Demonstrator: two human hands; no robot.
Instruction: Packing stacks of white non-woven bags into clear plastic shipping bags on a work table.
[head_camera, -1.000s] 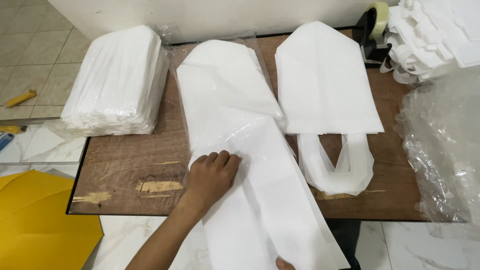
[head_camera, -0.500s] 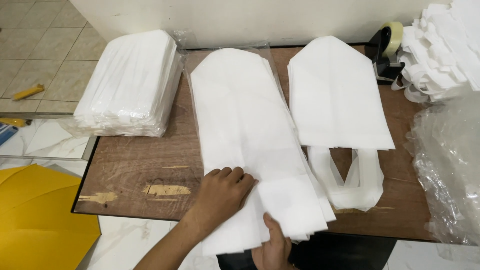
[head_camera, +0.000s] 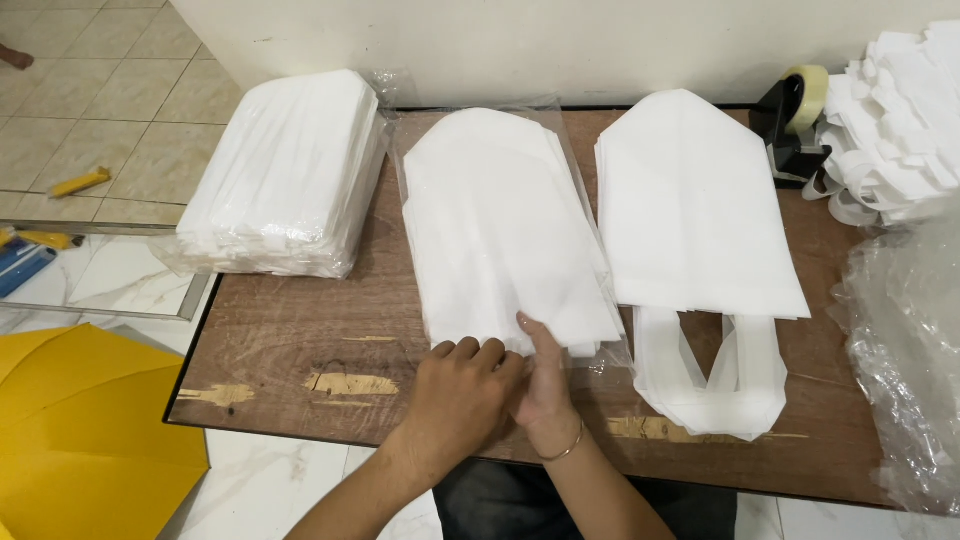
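The near end of the folded white bag stack, lying mid-table toward the front edge, is pinched by the left hand and right hand together.

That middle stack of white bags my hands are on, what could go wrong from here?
1. The middle stack lies in a loose clear plastic sleeve; it looks slippery, so layers may slide out of line under the left hand and right hand.
2. Both hands work at the near table edge, so the stack's end could slip off.
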